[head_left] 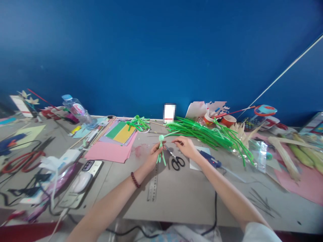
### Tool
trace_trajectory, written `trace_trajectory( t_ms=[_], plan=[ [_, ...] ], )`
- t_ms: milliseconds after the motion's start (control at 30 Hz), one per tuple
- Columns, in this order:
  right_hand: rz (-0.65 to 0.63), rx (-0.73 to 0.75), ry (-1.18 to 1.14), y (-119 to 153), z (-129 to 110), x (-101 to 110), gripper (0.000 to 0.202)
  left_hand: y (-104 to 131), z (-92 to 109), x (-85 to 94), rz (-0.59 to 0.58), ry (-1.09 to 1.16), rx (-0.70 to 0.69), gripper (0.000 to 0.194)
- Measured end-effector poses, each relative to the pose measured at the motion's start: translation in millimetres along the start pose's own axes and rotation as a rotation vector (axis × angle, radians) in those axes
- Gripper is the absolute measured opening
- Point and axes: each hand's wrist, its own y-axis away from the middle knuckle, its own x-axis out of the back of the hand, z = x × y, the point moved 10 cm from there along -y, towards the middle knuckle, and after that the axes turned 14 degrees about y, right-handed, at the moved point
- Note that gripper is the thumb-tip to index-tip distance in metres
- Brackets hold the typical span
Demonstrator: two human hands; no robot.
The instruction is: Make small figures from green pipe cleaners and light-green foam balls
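as the left hand (pixel 153 153) pinched a pale green pipe-cleaner figure (pixel 161 138) upright above the desk (pixel 189 198), the figure's round head stood just over the fingertips and its legs hung below them. the left grip was closed about the figure's middle, thumb and fingers pressed in on it. just to the right, the right hand (pixel 187 146) had its grip drawn together too, thumb and fingertips pinching a thin strand (pixel 170 142) that ran toward the figure; i could not tell whether the two touched. black-handled scissors (pixel 178 163) lay below the space between the hands, blades pointing toward the left one. a ruler (pixel 151 190) lay beneath and nearer than the figure's legs. a blue glue gun (pixel 211 159) sat beside the right forearm. beyond the right hand spread a bundle of bright green pipe cleaners (pixel 202 132), while pink paper (pixel 109 152) lay well to the left of the figure. a beaded bracelet (pixel 135 180) circled the left wrist.
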Motion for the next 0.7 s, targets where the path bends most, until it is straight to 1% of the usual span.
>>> trace_trajectory(
  t_ms=[100, 200, 300, 400, 567, 700],
  plan=[
    [0.005, 0.002, 0.011, 1.6, -3.9, 0.0, 0.021, 1.5, 1.5, -2.6, -0.013, -0.033, -0.002, 0.034],
    [0.024, 0.014, 0.014, 3.0, -9.1, 3.7, 0.021, 3.0, 6.1, -6.8, -0.033, -0.038, -0.023, 0.03],
    [0.033, 0.019, 0.018, 4.4, -12.7, 5.7, 0.022, 5.1, 1.8, -11.7, -0.044, 0.021, 0.036, 0.028],
    [0.029, 0.016, 0.014, 6.1, -14.6, 4.8, 0.022, 7.3, -2.3, -12.5, -0.009, 0.053, 0.085, 0.028],
    [0.047, 0.002, 0.005, 9.1, -15.4, 1.9, 0.021, 8.4, 3.0, -13.2, 0.02, 0.048, 0.048, 0.033],
    [0.035, -0.003, -0.02, 10.1, -13.1, -5.9, 0.021, 8.2, 2.9, -12.4, 0.031, 0.03, 0.028, 0.034]
  ],
)
